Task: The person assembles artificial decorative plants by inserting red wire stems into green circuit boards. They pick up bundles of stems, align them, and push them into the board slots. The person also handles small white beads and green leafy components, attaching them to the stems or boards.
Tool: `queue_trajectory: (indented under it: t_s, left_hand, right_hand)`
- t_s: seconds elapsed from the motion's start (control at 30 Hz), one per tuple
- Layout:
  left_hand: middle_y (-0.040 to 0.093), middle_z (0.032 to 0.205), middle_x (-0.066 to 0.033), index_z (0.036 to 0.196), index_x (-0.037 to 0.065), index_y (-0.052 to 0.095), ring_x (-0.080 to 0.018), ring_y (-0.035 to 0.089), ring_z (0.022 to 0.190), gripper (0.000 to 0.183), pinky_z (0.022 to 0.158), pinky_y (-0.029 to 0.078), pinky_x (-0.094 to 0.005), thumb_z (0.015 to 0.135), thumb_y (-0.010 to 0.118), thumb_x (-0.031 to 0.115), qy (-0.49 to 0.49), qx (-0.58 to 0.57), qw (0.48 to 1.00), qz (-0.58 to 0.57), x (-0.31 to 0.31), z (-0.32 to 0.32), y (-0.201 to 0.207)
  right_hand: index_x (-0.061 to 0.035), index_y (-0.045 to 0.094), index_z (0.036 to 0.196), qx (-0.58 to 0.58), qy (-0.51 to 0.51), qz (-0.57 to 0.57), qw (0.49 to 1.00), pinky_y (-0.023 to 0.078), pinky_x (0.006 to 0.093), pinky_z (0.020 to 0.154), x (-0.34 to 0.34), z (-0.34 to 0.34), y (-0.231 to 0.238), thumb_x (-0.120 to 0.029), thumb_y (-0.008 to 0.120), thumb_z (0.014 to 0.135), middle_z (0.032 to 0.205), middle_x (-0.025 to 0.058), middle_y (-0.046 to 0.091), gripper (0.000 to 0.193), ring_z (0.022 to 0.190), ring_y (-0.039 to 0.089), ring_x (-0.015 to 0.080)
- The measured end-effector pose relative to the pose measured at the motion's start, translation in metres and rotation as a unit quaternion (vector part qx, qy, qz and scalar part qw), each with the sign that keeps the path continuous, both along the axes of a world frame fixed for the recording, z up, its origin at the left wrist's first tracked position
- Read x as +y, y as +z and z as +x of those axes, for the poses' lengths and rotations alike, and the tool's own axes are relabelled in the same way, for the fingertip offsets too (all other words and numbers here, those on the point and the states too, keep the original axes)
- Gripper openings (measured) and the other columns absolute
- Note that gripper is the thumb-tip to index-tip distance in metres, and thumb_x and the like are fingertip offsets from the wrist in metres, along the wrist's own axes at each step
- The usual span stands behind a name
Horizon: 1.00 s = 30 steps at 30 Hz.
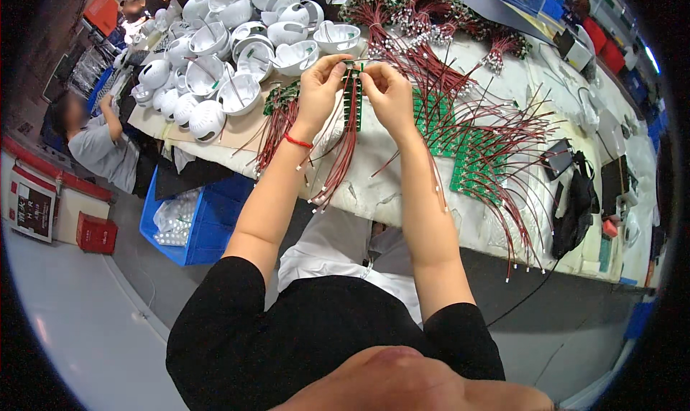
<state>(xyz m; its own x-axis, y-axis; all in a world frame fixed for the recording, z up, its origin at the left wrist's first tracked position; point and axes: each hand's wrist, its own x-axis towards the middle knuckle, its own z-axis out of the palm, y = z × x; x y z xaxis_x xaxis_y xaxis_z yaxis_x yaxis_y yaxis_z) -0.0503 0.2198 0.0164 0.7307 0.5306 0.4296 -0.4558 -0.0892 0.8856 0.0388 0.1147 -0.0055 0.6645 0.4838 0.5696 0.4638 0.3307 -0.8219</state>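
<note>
Between my hands, above the table, hangs a narrow strip of green circuit boards (352,108) with dark red wires trailing from it toward the table's near edge. My left hand (321,91), with a red cord on its wrist, pinches the strip's upper end from the left. From the right, my right hand (389,96) pinches the same end, thumb and fingers close together. The fingers partly hide that end. Just left of my left hand lies a bunch of wired boards (282,103). To the right of my right hand are green circuit board panels (478,163) with many red wires fanned out.
White dome-shaped shells (237,93) are piled at the far left. Bundles of red wires (438,66) lie toward the back. A black bag (577,208) sits at the table's right. Below the left edge stands a blue bin (205,231); beyond it a person (104,149) sits.
</note>
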Motion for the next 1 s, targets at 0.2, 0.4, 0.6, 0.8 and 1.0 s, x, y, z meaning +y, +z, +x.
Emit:
queue_trajectory:
  t_s: [0.2,0.4,0.6,0.8,1.0]
  left_hand:
    - [0.066,0.089,-0.0044,0.103,-0.001,0.064,-0.0083,0.061,0.079,0.019,0.071,0.05,-0.0224,0.091,0.05,0.004,0.089,0.012,0.989,0.122,0.009,0.002,-0.007]
    - [0.067,0.09,-0.0035,0.101,0.0,0.066,-0.0047,0.059,0.08,0.019,0.067,0.047,-0.0191,0.088,0.053,0.0,0.11,0.062,0.953,0.276,-0.007,-0.01,0.008]
    - [0.067,0.082,-0.0014,0.096,0.0,0.067,-0.0024,0.056,0.069,0.02,0.063,0.045,-0.0175,0.081,0.055,-0.003,0.151,0.065,0.962,0.218,-0.016,-0.009,0.006]
    - [0.063,0.095,-0.0049,0.102,-0.002,0.06,-0.0085,0.056,0.083,0.025,0.073,0.045,-0.0205,0.081,0.047,-0.004,0.096,0.029,0.988,0.117,-0.008,0.002,-0.007]
    - [0.058,0.099,-0.0066,0.108,0.0,0.053,-0.0118,0.056,0.09,0.025,0.08,0.044,-0.0252,0.092,0.054,0.019,0.15,0.014,0.97,0.191,-0.011,0.012,-0.015]
  right_hand:
    - [0.0007,0.061,0.081,-0.033,-0.035,-0.007,0.999,0.047,0.0273,0.055,0.003,-0.001,-0.002,-0.007,0.062,0.079,0.071,0.0092,0.063,0.008,0.058,0.06,0.015]
    - [0.0014,0.056,0.078,-0.046,-0.082,-0.02,0.995,0.047,0.0308,0.056,-0.002,-0.008,0.006,-0.005,0.061,0.078,0.069,0.0111,0.061,0.008,0.058,0.06,0.0184]
    - [0.0018,0.054,0.08,-0.075,-0.134,-0.006,0.988,0.046,0.0341,0.055,0.001,-0.017,0.005,-0.005,0.06,0.079,0.07,0.0129,0.058,0.009,0.059,0.058,0.0228]
    - [0.0026,0.056,0.083,-0.055,-0.119,0.024,0.991,0.047,0.0321,0.057,0.009,-0.019,0.002,-0.003,0.06,0.079,0.073,0.0127,0.059,0.008,0.06,0.058,0.0214]
    - [0.0018,0.061,0.087,0.015,-0.053,0.035,0.998,0.048,0.0285,0.06,0.014,-0.01,-0.009,-0.002,0.06,0.08,0.079,0.0109,0.064,0.008,0.065,0.061,0.0164]
